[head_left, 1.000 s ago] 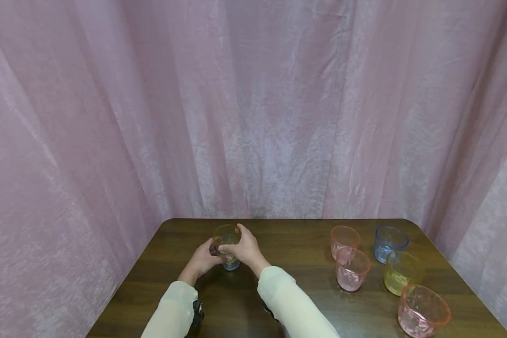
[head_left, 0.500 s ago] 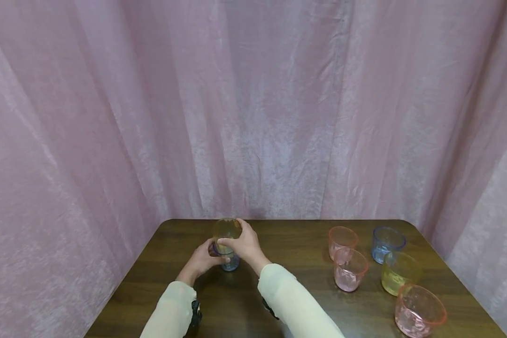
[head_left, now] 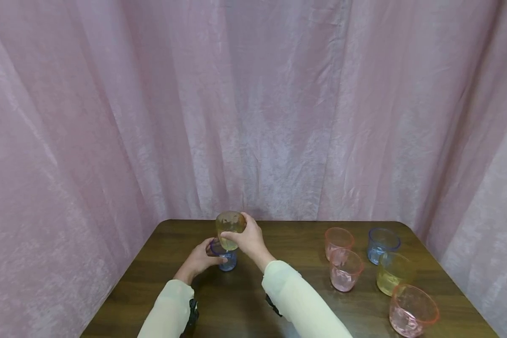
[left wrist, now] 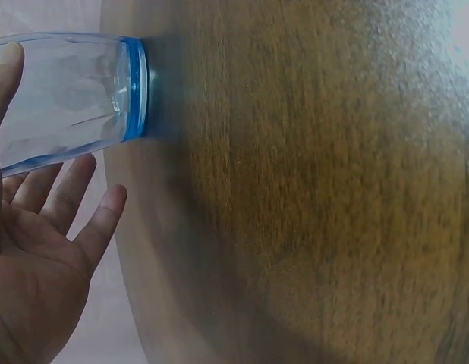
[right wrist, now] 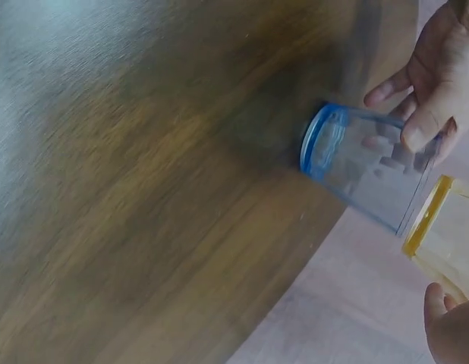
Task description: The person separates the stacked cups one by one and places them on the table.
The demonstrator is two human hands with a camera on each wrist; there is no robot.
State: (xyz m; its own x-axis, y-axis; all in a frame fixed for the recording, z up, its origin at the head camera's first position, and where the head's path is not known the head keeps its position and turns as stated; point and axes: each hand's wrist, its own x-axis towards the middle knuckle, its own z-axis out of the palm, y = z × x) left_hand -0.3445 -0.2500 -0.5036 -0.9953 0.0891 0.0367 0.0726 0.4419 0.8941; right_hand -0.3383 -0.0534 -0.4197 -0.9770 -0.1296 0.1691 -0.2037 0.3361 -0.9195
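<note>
A clear blue cup (head_left: 228, 262) stands upright on the table at the left of the head view. My left hand (head_left: 199, 259) holds it from the left side, thumb in front and fingers behind. Just above its rim is a clear yellow cup (head_left: 227, 229), slightly tilted, gripped by my right hand (head_left: 250, 238) between thumb and fingers. The right wrist view has the thick base of the yellow cup (right wrist: 428, 216) close over the rim of the blue cup (right wrist: 363, 167). Some fingers of the left hand (left wrist: 45, 258) spread beside the blue cup in the left wrist view.
On the right of the wooden table (head_left: 287, 263) stand several more clear cups: a pink cup (head_left: 339, 241), a second pink cup (head_left: 345, 272), a blue cup (head_left: 382, 246), a yellow cup (head_left: 393, 277) and a nearer pink cup (head_left: 411, 312). A pink curtain (head_left: 253, 117) hangs behind the table.
My right hand has raised the yellow cup up out of the blue cup and tilted it a little. My left hand has stayed at the blue cup.
</note>
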